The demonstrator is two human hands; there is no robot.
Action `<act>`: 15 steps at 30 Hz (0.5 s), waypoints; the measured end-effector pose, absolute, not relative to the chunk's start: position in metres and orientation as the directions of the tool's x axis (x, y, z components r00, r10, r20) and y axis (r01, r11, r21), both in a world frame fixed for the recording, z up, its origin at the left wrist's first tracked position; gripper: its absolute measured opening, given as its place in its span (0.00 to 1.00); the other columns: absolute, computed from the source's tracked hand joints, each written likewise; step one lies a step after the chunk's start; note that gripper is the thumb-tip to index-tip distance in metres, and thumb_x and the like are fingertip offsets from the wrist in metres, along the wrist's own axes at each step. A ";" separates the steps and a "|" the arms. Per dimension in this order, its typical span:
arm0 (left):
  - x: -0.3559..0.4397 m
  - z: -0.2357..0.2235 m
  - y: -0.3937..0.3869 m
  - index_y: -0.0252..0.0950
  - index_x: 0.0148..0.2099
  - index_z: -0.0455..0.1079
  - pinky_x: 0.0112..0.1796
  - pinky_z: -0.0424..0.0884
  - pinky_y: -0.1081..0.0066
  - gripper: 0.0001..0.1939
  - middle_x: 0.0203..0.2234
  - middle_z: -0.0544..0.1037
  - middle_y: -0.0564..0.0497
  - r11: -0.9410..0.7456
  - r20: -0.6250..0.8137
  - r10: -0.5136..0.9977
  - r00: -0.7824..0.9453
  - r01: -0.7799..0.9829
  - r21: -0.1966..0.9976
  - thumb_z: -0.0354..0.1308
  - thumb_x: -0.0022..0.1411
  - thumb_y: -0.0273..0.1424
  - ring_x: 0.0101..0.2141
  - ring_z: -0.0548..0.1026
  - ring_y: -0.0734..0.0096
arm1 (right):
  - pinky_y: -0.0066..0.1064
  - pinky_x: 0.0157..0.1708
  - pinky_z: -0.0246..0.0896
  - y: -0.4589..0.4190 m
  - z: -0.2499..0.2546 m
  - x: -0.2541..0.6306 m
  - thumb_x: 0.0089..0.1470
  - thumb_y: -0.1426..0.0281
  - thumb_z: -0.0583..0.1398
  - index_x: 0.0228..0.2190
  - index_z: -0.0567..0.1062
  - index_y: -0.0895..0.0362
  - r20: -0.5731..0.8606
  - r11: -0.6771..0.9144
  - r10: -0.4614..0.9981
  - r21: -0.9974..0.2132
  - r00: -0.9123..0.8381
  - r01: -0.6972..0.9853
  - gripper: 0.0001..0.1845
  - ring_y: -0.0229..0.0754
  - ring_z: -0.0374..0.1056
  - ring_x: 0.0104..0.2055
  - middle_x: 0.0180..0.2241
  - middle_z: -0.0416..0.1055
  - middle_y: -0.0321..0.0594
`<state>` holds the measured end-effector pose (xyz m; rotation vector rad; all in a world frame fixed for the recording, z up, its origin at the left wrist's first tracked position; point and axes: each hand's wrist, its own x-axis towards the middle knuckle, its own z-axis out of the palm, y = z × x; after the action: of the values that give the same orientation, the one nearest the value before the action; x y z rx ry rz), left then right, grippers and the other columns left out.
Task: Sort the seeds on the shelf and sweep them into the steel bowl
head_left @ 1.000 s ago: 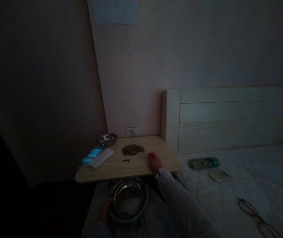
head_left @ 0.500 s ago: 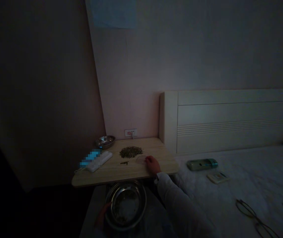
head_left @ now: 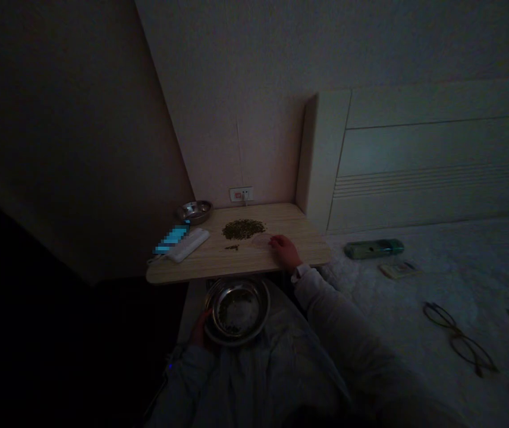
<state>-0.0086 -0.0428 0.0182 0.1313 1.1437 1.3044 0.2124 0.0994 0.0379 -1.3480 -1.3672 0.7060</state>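
Note:
On my lap rests a metal bowl with dark green bits scattered on its bottom; a smaller ring inside it may be a second bowl. My left hand grips its left rim. Over the wooden table, my right hand pinches a thin, clear, roundish piece that looks like plastic and lies low at the tabletop. Just behind this piece spreads a pile of small greenish-brown grains. A little cluster of the same grains sits in front of the pile.
Another metal bowl stands at the table's back left, near a lit phone and a white power strip. On the bed at right lie a green bottle, a small pale flat item and eyeglasses.
The view has tilted down, so the table and bed appear higher and more of my lap shows. Both hands keep their holds, with little visible movement.

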 end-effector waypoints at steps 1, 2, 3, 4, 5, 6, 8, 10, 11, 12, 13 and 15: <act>-0.009 0.018 -0.042 0.34 0.18 0.68 0.36 0.67 0.66 0.12 0.15 0.74 0.48 0.357 -0.603 0.784 -0.144 -0.690 0.629 0.49 0.50 0.26 0.23 0.73 0.67 | 0.30 0.38 0.56 0.098 0.038 0.212 0.46 0.71 0.51 0.30 0.66 0.57 0.268 0.202 0.948 -0.925 0.175 0.321 0.08 0.35 0.65 0.35 0.30 0.70 0.37; -0.009 0.018 -0.042 0.34 0.18 0.68 0.36 0.67 0.65 0.13 0.15 0.74 0.48 0.383 -0.630 0.766 -0.128 -0.696 0.607 0.49 0.50 0.26 0.22 0.72 0.67 | 0.30 0.38 0.57 0.097 0.039 0.212 0.46 0.70 0.50 0.31 0.66 0.57 0.272 0.211 0.947 -0.928 0.173 0.307 0.08 0.35 0.65 0.34 0.29 0.70 0.38; -0.009 0.017 -0.041 0.33 0.17 0.68 0.36 0.66 0.65 0.13 0.14 0.74 0.48 0.406 -0.657 0.744 -0.123 -0.697 0.591 0.48 0.50 0.25 0.22 0.72 0.67 | 0.30 0.37 0.57 0.096 0.040 0.212 0.46 0.70 0.50 0.32 0.65 0.57 0.276 0.220 0.946 -0.931 0.170 0.292 0.09 0.35 0.65 0.34 0.29 0.70 0.37; -0.010 0.016 -0.040 0.33 0.17 0.68 0.37 0.66 0.66 0.13 0.14 0.73 0.49 0.413 -0.670 0.730 -0.136 -0.694 0.591 0.48 0.50 0.24 0.21 0.72 0.68 | 0.30 0.37 0.58 0.095 0.041 0.211 0.46 0.69 0.50 0.32 0.64 0.57 0.279 0.227 0.946 -0.934 0.166 0.277 0.09 0.35 0.66 0.33 0.29 0.70 0.37; -0.011 0.013 -0.039 0.34 0.17 0.68 0.38 0.66 0.66 0.13 0.14 0.73 0.49 0.407 -0.670 0.727 -0.148 -0.693 0.595 0.49 0.50 0.24 0.22 0.72 0.69 | 0.30 0.36 0.58 0.094 0.042 0.211 0.46 0.69 0.50 0.32 0.64 0.57 0.279 0.231 0.946 -0.937 0.163 0.264 0.09 0.36 0.66 0.33 0.28 0.70 0.37; -0.011 0.010 -0.038 0.34 0.18 0.68 0.39 0.65 0.67 0.12 0.14 0.73 0.50 0.396 -0.667 0.726 -0.165 -0.692 0.603 0.49 0.49 0.24 0.23 0.73 0.69 | 0.30 0.36 0.58 0.093 0.043 0.210 0.46 0.69 0.50 0.32 0.64 0.57 0.277 0.232 0.947 -0.939 0.159 0.253 0.09 0.36 0.66 0.32 0.27 0.69 0.37; -0.013 0.003 -0.035 0.33 0.18 0.68 0.41 0.63 0.67 0.12 0.15 0.74 0.50 0.399 -0.671 0.716 -0.193 -0.675 0.620 0.49 0.50 0.23 0.26 0.73 0.69 | 0.31 0.36 0.59 0.091 0.044 0.209 0.46 0.68 0.50 0.31 0.63 0.57 0.270 0.230 0.950 -0.945 0.157 0.233 0.08 0.36 0.66 0.32 0.27 0.69 0.37; -0.015 -0.004 -0.032 0.35 0.17 0.67 0.43 0.61 0.67 0.12 0.14 0.73 0.51 0.404 -0.693 0.664 -0.283 -0.644 0.650 0.48 0.48 0.20 0.30 0.73 0.67 | 0.30 0.36 0.59 0.090 0.045 0.208 0.46 0.68 0.51 0.30 0.63 0.57 0.258 0.221 0.953 -0.950 0.159 0.218 0.07 0.37 0.66 0.33 0.27 0.69 0.37; -0.016 -0.007 -0.030 0.35 0.17 0.67 0.44 0.60 0.65 0.12 0.15 0.73 0.51 0.424 -0.709 0.639 -0.300 -0.632 0.649 0.49 0.47 0.20 0.33 0.73 0.66 | 0.30 0.36 0.58 0.089 0.044 0.208 0.46 0.68 0.51 0.30 0.63 0.57 0.250 0.214 0.955 -0.953 0.159 0.214 0.07 0.37 0.65 0.33 0.28 0.68 0.37; -0.018 -0.011 -0.028 0.36 0.17 0.66 0.44 0.60 0.63 0.11 0.15 0.74 0.50 0.449 -0.725 0.621 -0.297 -0.624 0.640 0.50 0.46 0.20 0.35 0.72 0.63 | 0.30 0.36 0.58 0.089 0.044 0.208 0.46 0.68 0.51 0.30 0.63 0.57 0.241 0.206 0.958 -0.956 0.158 0.211 0.08 0.37 0.65 0.33 0.28 0.68 0.37; -0.020 -0.014 -0.026 0.36 0.18 0.66 0.44 0.60 0.61 0.09 0.16 0.74 0.50 0.475 -0.740 0.614 -0.276 -0.619 0.625 0.50 0.45 0.21 0.37 0.71 0.60 | 0.30 0.36 0.59 0.088 0.043 0.208 0.46 0.68 0.51 0.30 0.64 0.57 0.231 0.196 0.960 -0.958 0.156 0.209 0.08 0.37 0.65 0.33 0.29 0.68 0.37; -0.025 -0.022 -0.021 0.37 0.18 0.66 0.44 0.60 0.57 0.08 0.16 0.74 0.49 0.504 -0.750 0.617 -0.238 -0.612 0.609 0.51 0.43 0.21 0.41 0.68 0.57 | 0.30 0.36 0.59 0.087 0.042 0.208 0.46 0.67 0.51 0.31 0.63 0.56 0.209 0.176 0.967 -0.962 0.147 0.209 0.08 0.37 0.65 0.34 0.29 0.68 0.37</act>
<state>-0.0248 -0.0206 -0.0222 0.0047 1.4019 1.1464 0.2081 0.0871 0.0421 -1.2750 -1.3068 0.8424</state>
